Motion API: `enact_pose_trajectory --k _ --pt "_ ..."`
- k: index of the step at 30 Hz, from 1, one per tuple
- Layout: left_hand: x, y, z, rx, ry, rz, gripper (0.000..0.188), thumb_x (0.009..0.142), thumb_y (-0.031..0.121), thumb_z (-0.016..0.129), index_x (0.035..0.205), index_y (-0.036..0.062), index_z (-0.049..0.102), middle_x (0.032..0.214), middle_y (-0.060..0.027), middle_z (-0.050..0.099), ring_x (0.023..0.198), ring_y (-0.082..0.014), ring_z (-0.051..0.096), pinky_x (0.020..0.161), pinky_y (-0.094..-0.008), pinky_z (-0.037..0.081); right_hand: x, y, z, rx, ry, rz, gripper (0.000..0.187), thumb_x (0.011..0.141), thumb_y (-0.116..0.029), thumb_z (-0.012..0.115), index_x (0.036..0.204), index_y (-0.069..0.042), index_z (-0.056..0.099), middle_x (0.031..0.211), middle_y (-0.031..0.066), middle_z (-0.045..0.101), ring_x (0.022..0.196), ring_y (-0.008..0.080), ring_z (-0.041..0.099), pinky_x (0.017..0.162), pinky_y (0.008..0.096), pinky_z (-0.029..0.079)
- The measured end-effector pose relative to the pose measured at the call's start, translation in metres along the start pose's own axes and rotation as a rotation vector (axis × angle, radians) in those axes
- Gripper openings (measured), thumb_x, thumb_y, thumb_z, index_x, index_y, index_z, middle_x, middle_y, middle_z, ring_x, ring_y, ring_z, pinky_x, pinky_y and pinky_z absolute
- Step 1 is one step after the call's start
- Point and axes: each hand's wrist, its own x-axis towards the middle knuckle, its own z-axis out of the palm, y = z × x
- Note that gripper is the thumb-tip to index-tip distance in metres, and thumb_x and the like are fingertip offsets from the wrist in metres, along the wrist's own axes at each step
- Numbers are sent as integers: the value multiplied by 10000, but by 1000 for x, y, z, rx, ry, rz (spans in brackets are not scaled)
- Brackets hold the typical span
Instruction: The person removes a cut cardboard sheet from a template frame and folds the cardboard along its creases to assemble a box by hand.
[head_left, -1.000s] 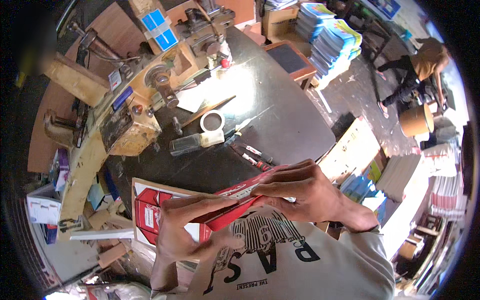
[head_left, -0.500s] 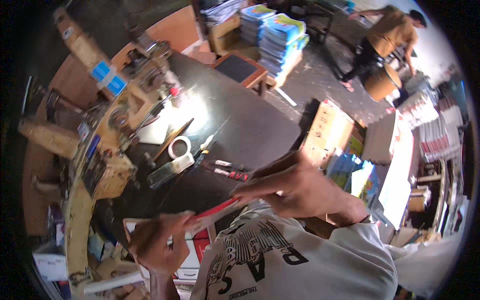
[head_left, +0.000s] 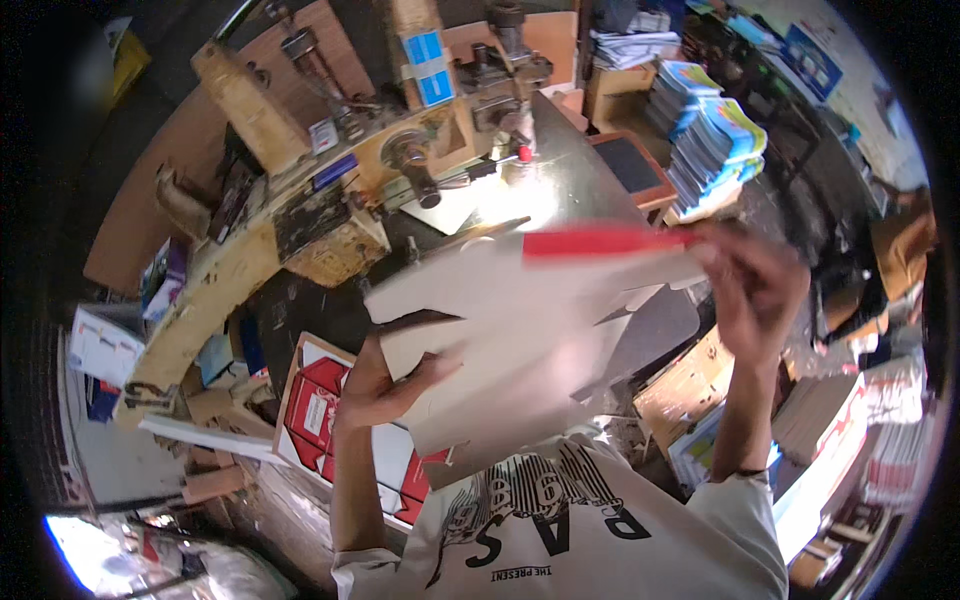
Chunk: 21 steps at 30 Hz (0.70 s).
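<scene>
A die-cut cardboard blank (head_left: 510, 345) with notched flaps is spread in front of my shirt, its plain pale side facing up. Along its far edge runs a red strip (head_left: 600, 243), smeared by motion. My left hand (head_left: 395, 395) grips the blank's left side, thumb on top and the other fingers mostly hidden beneath. At the right end of the red strip, my right hand (head_left: 755, 290) is closed on the blank's edge, blurred. Under my left forearm lie red and white printed blanks (head_left: 318, 412) in a shallow tray.
A worn yellowish machine frame (head_left: 225, 285) with metal clamps curves along the left of the dark table (head_left: 590, 165). Stacked colourful booklets (head_left: 715, 150) stand at the far right. Cartons (head_left: 690, 385) and paper stacks (head_left: 820, 420) are beside my right arm.
The blank, seen nearly edge-on before, is now opened out flat with its pale side up. My hands have moved farther apart, the right one going outward. The view has shifted left.
</scene>
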Motion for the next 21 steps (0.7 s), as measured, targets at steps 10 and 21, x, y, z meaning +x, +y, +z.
enact_pose_trajectory --k 10,21 --pt "-23 43 -1 441 219 550 468 727 102 746 1186 20 705 1131 -143 726 1051 -291 711 889 -353 571 13 -20 44 362 -782 -244 555 711 -348 845 1174 -87 688 1322 180 603 1206 398 581 1065 508 417" --pt "-45 29 -29 -332 63 472 502 838 219 749 1209 -101 639 1208 -232 673 1083 -314 692 924 -381 551 15 -25 69 126 -632 -426 423 701 -295 861 1075 -132 751 926 50 751 777 209 720 694 327 562"
